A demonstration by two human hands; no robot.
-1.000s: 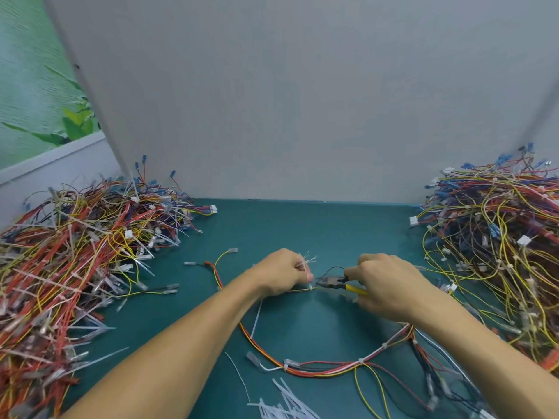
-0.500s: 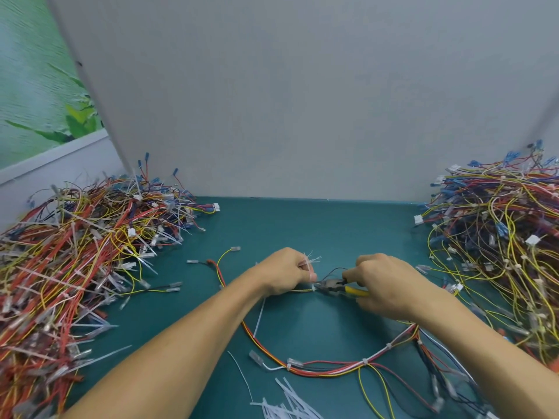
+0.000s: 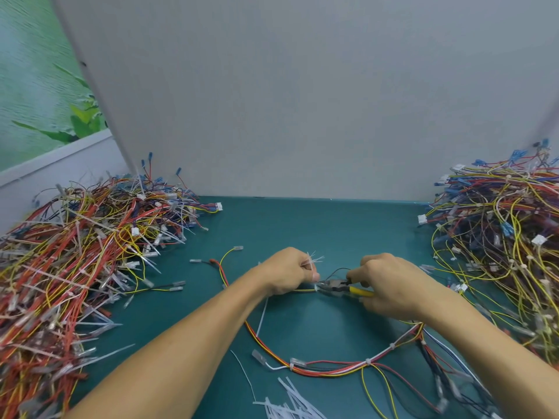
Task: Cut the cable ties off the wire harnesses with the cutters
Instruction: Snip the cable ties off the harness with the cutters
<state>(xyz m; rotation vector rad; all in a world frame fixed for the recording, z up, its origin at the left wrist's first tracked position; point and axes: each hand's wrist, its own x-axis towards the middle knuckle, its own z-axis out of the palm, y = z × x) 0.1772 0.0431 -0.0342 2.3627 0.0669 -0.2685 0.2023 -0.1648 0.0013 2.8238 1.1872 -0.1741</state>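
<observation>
Along the left edge of the green mat [image 3: 317,231] lay a heap of harnesses [image 3: 75,267], long white tie tails sticking out of it. Toward the middle, the left hand [image 3: 290,272] was curled round a yellow wire of the harness in work [image 3: 317,371] and also pinched a tuft of cut ties [image 3: 313,258] in its fingers. Just right of its thumb, a small white cable tie [image 3: 316,288] sat on that wire at the nose of the cutters [image 3: 338,287]; whether the blades had closed on it was too small to tell. The right hand [image 3: 390,288] was wrapped round the yellow handles. The rest of that harness looped across the near part of the mat, with several ties on it uncut. A second heap [image 3: 499,252] sat at the far right.

To make this cut well, I judged the left hand should hold the wire taut with the tie's strap turned up. The tips should bite only plastic, clear of the insulation and of the thumb close by.
</observation>
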